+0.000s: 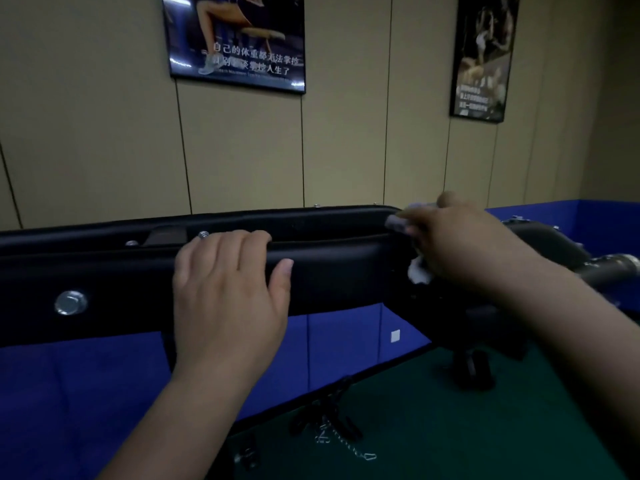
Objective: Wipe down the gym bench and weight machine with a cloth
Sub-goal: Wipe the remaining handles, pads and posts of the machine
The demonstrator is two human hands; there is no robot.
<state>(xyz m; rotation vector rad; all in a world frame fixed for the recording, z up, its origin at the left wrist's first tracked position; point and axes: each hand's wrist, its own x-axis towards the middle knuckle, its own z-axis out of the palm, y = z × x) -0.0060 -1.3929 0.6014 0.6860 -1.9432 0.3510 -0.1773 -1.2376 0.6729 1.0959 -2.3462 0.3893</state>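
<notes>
My left hand (230, 292) grips the black padded bench (329, 268), fingers curled over its top edge, thumb on the front. My right hand (460, 240) clutches the white cloth (419, 270) against the bench's right end, near a metal bolt (70, 302) and wall posters (239, 39).

Dim indoor view with a muted, slightly green-yellow cast and soft overall focus. Glare streaks cross the glossy left poster (235, 39); the right poster (485, 57) is too dark and blurred to read. Small highlights sit on a metal bolt (71, 302) on the black padded bench (329, 265), whose surface shows a faint sheen. The right hand (460, 240) and white cloth (420, 270) are smeared by motion blur. Wall seams bow outward towards the frame edges, and the lower right corner falls into deep shadow.
</notes>
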